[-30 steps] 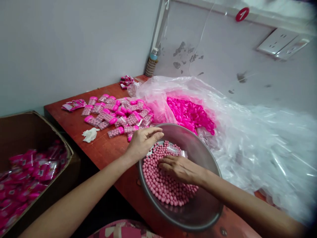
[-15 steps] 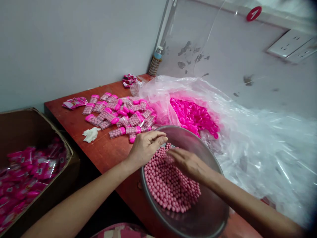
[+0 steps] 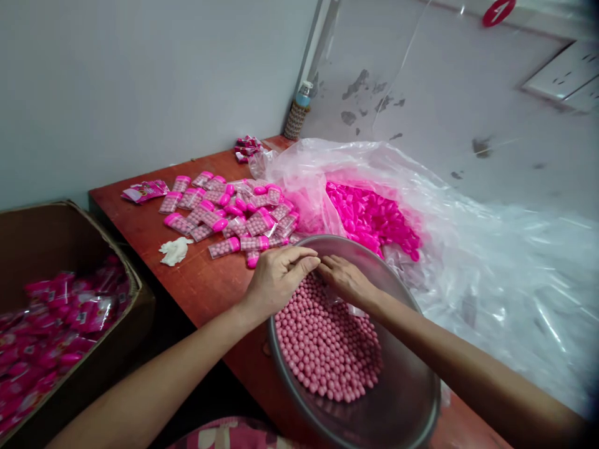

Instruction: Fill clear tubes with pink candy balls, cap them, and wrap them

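Bowl (image 3: 403, 388): grey metal, smooth, dull sheen.
Balls (image 3: 327, 343): pale pink, matt, smooth.
Counter (image 3: 206, 280): reddish-brown wood, smooth, faint shine.
Bag (image 3: 491, 249): thin clear plastic, glossy, crinkled.
Caps (image 3: 374, 215): bright pink plastic, glossy.
Tubes (image 3: 224, 247): clear shiny plastic, glossy pink ends.
Box (image 3: 56, 231): brown cardboard, matt.
Wall (image 3: 421, 93): painted, matt, flaked in patches.

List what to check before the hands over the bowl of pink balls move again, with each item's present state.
1. Left hand and right hand meet over the far side of the metal bowl: ok.
2. What the fingertips pinch between them: cannot tell.
3. Pink balls all lie inside the bowl, none seen on the table: ok.
4. Bowl well back from the table's near edge: not ok, it sits close to it.
5. Pink caps in the clear bag lie beside the bowl: ok.
6. Filled cases piled apart from the bowl: ok.
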The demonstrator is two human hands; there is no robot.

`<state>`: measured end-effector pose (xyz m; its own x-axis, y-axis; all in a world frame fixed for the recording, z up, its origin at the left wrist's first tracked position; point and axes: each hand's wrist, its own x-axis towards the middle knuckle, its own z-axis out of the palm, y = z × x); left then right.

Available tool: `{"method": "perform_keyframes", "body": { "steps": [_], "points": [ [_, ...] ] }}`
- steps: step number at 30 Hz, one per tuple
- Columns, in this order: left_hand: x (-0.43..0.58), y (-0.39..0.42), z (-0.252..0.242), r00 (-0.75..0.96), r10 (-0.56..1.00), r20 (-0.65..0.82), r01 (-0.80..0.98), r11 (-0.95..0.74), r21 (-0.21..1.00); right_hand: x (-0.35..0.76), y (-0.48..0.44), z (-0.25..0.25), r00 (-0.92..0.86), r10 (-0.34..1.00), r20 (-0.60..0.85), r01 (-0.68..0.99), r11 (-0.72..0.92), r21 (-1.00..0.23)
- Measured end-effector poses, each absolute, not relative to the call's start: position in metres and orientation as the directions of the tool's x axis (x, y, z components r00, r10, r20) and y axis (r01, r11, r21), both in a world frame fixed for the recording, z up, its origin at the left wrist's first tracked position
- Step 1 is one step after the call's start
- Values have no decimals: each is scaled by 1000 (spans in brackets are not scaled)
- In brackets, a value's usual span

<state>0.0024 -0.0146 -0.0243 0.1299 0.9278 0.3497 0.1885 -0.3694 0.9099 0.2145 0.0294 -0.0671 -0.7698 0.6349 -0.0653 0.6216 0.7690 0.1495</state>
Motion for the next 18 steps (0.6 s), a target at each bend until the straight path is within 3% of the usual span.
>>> {"method": "perform_keyframes", "body": {
  "steps": [3, 9, 12, 15, 18],
  "points": [
    [2, -15, -25, 126, 928, 351, 190, -370, 909, 201, 34, -74, -792, 611, -7, 611, 792, 16],
    [3, -15, -26, 113, 931, 348, 178, -364, 914, 165, 19, -79, -825, 564, 15, 509, 755, -414],
    [4, -15, -28, 102, 932, 347, 164, -360, 918, 159, 8, -74, -812, 584, -14, 511, 699, -500],
    [4, -15, -30, 89, 936, 341, 158, -352, 923, 161, 3, -67, -742, 666, -80, 546, 531, -648],
    [3, -15, -30, 89, 942, 325, 153, -335, 930, 168, 0, -56, -645, 749, -154, 470, 229, -853]
  ]
}}
